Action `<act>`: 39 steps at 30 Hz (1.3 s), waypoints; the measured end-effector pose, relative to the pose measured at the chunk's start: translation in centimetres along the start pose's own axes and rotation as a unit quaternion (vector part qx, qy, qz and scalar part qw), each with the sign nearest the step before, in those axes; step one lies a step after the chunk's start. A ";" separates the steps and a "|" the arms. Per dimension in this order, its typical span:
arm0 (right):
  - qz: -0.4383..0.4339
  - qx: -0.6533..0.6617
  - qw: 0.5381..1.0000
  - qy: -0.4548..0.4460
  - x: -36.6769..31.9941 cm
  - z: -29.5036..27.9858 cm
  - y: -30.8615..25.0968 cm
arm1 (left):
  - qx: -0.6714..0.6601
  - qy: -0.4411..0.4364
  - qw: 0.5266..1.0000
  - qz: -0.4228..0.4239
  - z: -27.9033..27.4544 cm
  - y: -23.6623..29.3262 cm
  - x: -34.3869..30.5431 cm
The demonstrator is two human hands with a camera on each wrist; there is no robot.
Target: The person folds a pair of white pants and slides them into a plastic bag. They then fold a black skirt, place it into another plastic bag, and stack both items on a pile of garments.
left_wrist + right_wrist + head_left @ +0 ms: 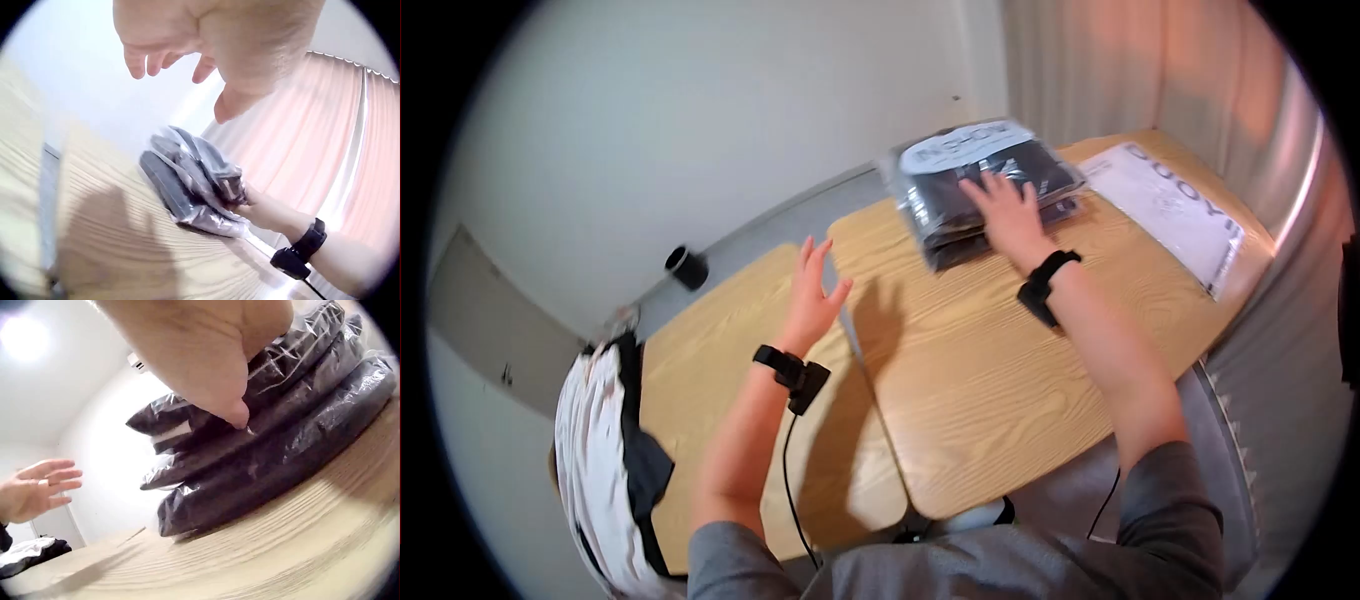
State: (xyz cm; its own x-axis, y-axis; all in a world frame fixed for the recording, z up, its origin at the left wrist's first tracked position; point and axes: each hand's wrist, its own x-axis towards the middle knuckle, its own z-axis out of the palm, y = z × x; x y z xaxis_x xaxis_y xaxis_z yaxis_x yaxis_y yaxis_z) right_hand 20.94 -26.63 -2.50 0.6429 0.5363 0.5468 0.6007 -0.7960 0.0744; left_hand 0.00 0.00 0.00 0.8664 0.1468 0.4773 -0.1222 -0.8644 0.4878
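Note:
A stack of dark folded items in clear plastic bags (940,215) lies at the table's back edge; in the right wrist view several bagged layers (269,456) show one above another. The right hand (1010,215) rests on the front of the stack's top, fingers spread, its thumb (236,415) against the upper bags. Raised over the table near the gap, the left hand (810,300) holds nothing, its fingers apart. In the left wrist view that hand (219,50) is above and apart from the bagged stack (187,181).
A flat white package with dark lettering (1170,215) lies at the right of the wooden table (990,380). White and dark clothes (595,430) are heaped at the left edge. Beyond the table stands a black bin (687,268). A narrow gap divides the two tabletops; cables hang from both wrist cameras.

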 end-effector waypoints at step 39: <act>0.028 0.561 0.813 -0.151 -27.9 -13.9 -23.9 | 0.438 0.090 0.736 -0.508 -34.1 -15.0 -47.0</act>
State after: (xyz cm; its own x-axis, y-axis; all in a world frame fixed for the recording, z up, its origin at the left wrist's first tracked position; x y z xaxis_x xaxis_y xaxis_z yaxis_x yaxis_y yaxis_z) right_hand -17.97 -26.43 -7.88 0.6697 0.6876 0.2807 0.5132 -0.1552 -0.8441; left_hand -55.39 22.43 -4.82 0.2074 0.9249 0.3187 0.9722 -0.2310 0.0377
